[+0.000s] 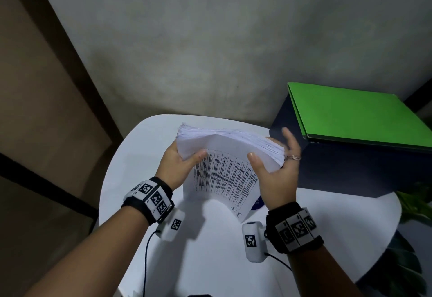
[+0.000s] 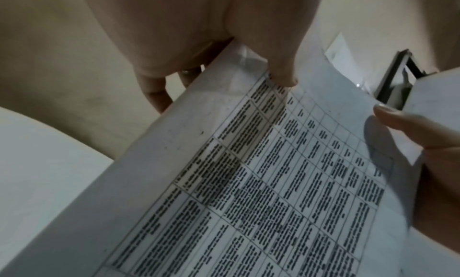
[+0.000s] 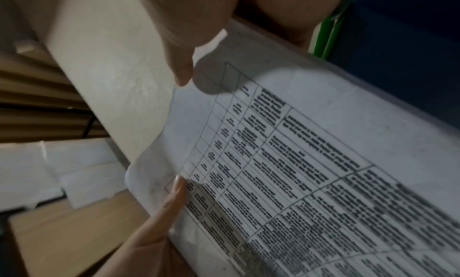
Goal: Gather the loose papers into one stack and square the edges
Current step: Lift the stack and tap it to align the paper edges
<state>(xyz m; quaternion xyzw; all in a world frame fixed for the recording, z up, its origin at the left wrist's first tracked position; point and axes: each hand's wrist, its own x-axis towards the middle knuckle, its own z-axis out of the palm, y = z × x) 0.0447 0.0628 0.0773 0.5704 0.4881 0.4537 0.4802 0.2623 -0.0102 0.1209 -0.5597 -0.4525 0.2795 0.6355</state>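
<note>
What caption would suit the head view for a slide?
Both hands, left hand and right hand, hold a bowed stack of papers upright on the white table.

Paper stack (image 1: 230, 154) held above the counter (image 1: 210, 261), its lower edge toward the counter's middle. Left hand (image 1: 178, 165) at the stack's left side, right hand (image 1: 278, 175) at its right side, thumbs on the near, printed face. Box (image 1: 339, 168) on the counter just right of the stack; folder (image 1: 355, 114) lying on the box. Wall (image 1: 210, 39) behind the counter.
</note>
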